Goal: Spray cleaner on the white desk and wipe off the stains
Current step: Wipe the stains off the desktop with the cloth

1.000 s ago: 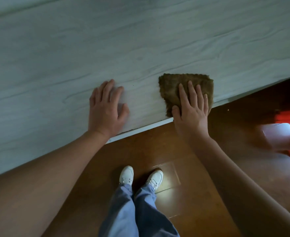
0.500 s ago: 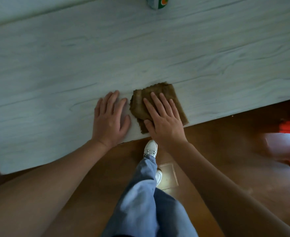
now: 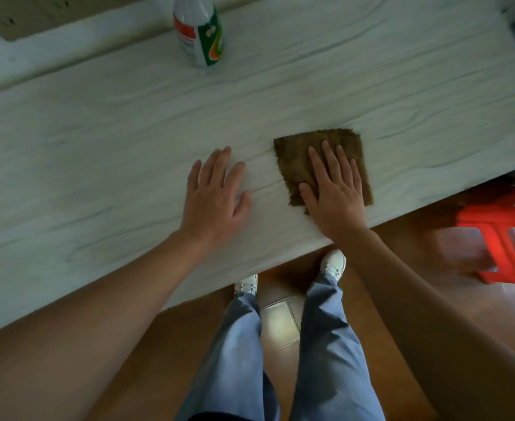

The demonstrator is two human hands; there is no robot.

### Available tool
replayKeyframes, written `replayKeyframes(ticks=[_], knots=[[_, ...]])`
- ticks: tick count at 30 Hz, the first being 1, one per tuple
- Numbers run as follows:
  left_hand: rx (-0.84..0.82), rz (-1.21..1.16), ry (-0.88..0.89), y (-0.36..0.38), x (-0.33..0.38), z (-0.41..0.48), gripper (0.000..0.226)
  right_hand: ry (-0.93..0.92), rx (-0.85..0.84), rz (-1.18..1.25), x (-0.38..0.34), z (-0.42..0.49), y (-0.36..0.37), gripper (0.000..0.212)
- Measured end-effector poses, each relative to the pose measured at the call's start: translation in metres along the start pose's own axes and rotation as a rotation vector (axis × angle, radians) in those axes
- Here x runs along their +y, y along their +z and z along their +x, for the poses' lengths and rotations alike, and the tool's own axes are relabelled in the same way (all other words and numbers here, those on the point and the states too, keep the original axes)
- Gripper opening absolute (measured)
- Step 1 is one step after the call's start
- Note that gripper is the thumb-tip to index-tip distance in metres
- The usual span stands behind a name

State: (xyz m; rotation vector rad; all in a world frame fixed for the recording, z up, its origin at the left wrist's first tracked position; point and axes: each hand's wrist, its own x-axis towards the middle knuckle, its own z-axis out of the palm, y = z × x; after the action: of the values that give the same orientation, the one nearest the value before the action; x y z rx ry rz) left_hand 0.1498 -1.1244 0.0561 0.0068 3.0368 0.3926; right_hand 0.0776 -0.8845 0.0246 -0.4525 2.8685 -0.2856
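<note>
Since a moment ago, the right hand (image 3: 335, 196) has slid the soft, limp brown square cloth (image 3: 320, 161) rightward from the left hand (image 3: 213, 192); both grips splayed flat on the white wood-grain bench (image 3: 98, 153). Palm pressure suits it.

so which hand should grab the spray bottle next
Left, probably. The left hand lies flat and free on the white desk, on the spray bottle's side; the right hand presses the brown cloth.
</note>
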Motion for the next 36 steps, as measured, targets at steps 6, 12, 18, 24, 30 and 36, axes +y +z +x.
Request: replayKeyframes(ticks=[6, 12, 18, 24, 30, 36], knots=[[-0.009, 0.003, -0.031, 0.023, 0.074, 0.064, 0.057, 0.107, 0.031, 0.006, 0.101, 0.022, -0.029, 0.066], [-0.013, 0.006, -0.039, 0.051, 0.174, 0.127, 0.057, 0.131, 0.035, 0.006, 0.217, 0.039, -0.063, 0.067], [0.056, 0.035, -0.063, 0.071, 0.23, 0.169, 0.059, 0.023, 0.01, -0.001, 0.305, 0.054, -0.092, 0.069], [0.116, 0.046, -0.072, 0.082, 0.229, 0.169, 0.059, -0.083, -0.006, -0.007, 0.33, 0.06, -0.097, 0.068], [0.126, 0.037, -0.072, 0.084, 0.229, 0.169, 0.059, -0.024, 0.048, 0.027, 0.319, 0.051, -0.091, 0.066], [0.13, 0.015, -0.075, 0.085, 0.224, 0.168, 0.06, -0.023, 0.045, 0.026, 0.339, 0.073, -0.1, 0.065]])
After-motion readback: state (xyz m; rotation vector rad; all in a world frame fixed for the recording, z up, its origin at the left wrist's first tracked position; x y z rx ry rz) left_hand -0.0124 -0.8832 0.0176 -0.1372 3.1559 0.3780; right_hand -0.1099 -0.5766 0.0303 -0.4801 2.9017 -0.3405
